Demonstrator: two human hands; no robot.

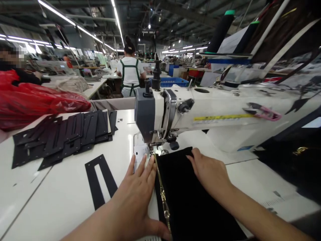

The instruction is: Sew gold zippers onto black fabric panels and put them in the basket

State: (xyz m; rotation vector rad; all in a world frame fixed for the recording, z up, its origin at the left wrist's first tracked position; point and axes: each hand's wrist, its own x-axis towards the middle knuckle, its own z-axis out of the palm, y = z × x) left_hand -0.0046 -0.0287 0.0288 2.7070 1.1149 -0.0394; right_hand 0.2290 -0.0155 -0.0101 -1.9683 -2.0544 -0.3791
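A black fabric piece (190, 197) lies on the white table under the needle of a white sewing machine (175, 110). A gold zipper (163, 197) runs along its left edge. My left hand (135, 197) lies flat, fingers apart, pressing beside the zipper with fingertips near the presser foot (152, 149). My right hand (208, 170) rests flat on the fabric's upper right part, close to the machine's head.
A black slotted frame piece (99, 180) lies left of my left hand. Several similar black pieces (62, 137) are stacked farther left. A red plastic bag (32, 103) sits at far left. Pink-handled snips (263, 112) rest on the machine arm. A person in a green-strapped apron (130, 72) stands beyond.
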